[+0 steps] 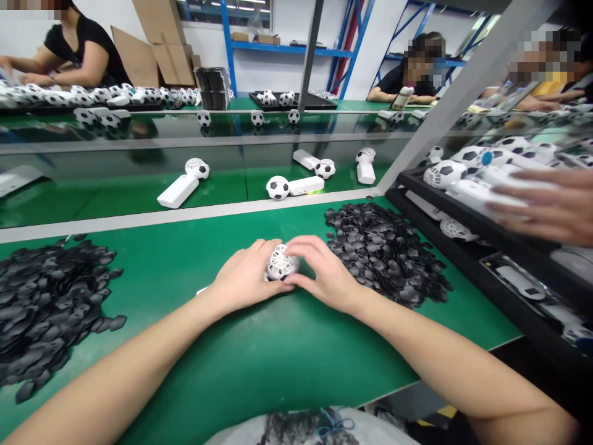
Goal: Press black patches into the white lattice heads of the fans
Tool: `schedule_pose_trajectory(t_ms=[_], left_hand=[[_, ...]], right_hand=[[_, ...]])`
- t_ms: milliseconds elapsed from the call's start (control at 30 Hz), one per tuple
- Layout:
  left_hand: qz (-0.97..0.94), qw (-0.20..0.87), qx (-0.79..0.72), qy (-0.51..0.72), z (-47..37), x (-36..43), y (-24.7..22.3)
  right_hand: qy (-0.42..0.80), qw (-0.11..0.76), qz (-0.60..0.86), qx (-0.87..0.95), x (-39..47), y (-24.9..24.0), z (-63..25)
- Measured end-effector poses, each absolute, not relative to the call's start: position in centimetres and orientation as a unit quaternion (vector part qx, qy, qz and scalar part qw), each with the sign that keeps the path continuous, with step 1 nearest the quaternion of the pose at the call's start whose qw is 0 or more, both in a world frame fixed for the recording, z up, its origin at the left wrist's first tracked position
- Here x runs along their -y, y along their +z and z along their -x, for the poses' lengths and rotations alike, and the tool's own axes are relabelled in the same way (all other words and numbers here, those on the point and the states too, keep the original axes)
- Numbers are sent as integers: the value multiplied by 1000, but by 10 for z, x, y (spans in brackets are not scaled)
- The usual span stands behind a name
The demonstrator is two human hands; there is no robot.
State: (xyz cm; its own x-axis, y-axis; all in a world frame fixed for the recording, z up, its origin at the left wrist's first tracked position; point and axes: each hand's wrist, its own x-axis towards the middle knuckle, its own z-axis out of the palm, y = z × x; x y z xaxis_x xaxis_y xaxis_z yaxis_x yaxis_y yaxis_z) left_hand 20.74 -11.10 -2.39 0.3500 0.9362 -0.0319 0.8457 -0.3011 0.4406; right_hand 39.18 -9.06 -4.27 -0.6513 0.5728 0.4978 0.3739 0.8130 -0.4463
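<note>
A white handheld device [281,262] with a round, openwork soccer-ball head is held just above the green table, near its middle. My left hand [248,272] is closed around it from the left and covers most of its handle; a small white end shows by the wrist. Thumb and fingers of my right hand [322,272] are curled onto the right side of the ball head. Whether a small piece sits under those fingertips cannot be seen. Loose black panel pieces lie in a right-hand pile [384,253] and a left-hand pile [50,309].
Beyond the table edge, a green conveyor [227,185] carries several similar ball-headed devices. A black tray rack [463,204] full of them stands at right, with a co-worker's blurred hand [551,204] over it. A slanted metal post [458,93] rises there. Other people sit across the line.
</note>
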Motion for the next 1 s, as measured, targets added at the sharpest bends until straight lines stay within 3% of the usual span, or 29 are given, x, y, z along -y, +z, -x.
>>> schedule_pose_trajectory(t_ms=[167, 700, 800, 900, 1000], left_hand=[[-792, 214, -559, 124, -206, 111, -22], [-779, 237, -563, 144, -207, 114, -27], [-780, 223, -572, 122, -206, 112, -26], [-788, 201, -575, 92, -204, 108, -23], [-823, 160, -538, 88, -200, 105, -20]], right_hand=[[263, 265, 331, 867, 86, -49, -393], [282, 239, 335, 867, 83, -38, -394], [195, 197, 423, 863, 65, -28, -411], [64, 90, 576, 810, 47, -24, -431], [49, 30, 605, 794, 38, -26, -441]])
